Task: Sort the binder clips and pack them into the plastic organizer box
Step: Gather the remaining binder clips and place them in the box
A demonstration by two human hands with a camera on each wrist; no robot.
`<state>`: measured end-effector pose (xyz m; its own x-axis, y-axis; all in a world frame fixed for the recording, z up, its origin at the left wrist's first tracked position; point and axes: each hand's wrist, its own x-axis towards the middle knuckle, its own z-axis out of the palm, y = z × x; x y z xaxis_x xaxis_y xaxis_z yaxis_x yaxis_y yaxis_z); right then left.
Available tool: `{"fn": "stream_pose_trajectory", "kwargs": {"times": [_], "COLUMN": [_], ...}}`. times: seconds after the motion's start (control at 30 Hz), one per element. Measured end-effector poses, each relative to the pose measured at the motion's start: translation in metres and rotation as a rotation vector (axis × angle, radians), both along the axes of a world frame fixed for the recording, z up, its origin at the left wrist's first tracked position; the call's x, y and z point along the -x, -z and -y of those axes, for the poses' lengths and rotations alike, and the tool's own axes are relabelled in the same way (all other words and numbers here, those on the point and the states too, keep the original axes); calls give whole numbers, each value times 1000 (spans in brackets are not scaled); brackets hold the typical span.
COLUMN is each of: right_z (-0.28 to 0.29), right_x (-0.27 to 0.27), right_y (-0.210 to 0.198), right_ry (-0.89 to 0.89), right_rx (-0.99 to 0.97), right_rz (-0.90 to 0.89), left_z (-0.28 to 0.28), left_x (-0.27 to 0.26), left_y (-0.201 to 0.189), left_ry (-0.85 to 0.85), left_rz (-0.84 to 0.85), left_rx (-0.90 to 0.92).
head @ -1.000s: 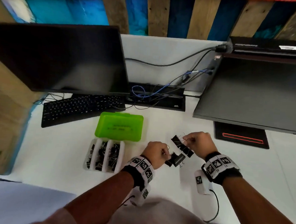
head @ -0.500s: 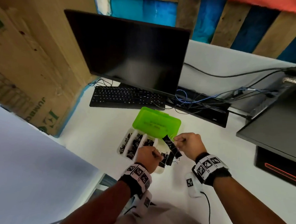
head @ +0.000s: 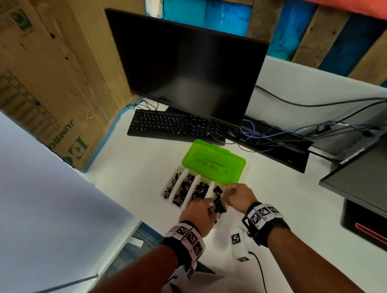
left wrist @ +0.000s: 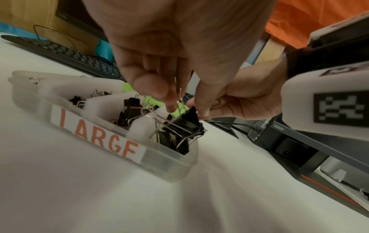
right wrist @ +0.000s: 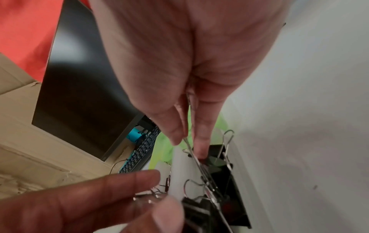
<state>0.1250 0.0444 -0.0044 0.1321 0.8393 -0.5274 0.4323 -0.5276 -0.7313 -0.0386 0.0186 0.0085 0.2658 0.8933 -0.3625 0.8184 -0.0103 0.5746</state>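
Both hands hold a linked string of large binder clips (head: 218,203) by the wire handles, right hand (head: 238,197) pinching the top, left hand (head: 201,211) pinching the lower end. It hangs over the organizer box's (left wrist: 169,167) rightmost compartment, long axis running 12 to 6 o'clock. A second ago it hung over bare worktop (head: 123,176), at the box's 3 o'clock.

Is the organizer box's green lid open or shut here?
Open. The green lid is swung back behind the organizer box, and its compartments with binder clips lie exposed in the head view.
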Motion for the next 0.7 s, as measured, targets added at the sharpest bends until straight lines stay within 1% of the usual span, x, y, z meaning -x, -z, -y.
{"fn": "stream_pose_trajectory", "kwargs": {"times": [0.03, 0.1, 0.17, 0.27, 0.37, 0.43, 0.5, 0.6, 0.7], "right_z": [2, 5, 12, 20, 22, 21, 20, 19, 17], "right_x": [0, -1, -1, 6, 14, 14, 11, 5, 0], "right_y": [2, 4, 6, 14, 18, 20, 19, 18, 18], "right_ry": [-13, -50, -125, -242, -249, -258, -304, -384, -450], "right_rx": [-14, -61, -77, -37, -83, -94, -96, -116, -159], "right_rz": [20, 116, 191, 259, 339, 362, 392, 394, 331], "left_z": [0, 1, 2, 4, 2, 0, -2, -3, -6], "left_x": [0, 1, 2, 3, 3, 4, 5, 6, 7], "left_y": [4, 11, 16, 22, 24, 25, 25, 27, 28], "left_ry": [1, 31, 59, 121, 197, 223, 259, 357, 481], "left_rz": [34, 79, 102, 88, 88, 101, 90, 59, -61], "left_rx": [6, 1, -2, -21, -50, -59, -50, -78, -117]}}
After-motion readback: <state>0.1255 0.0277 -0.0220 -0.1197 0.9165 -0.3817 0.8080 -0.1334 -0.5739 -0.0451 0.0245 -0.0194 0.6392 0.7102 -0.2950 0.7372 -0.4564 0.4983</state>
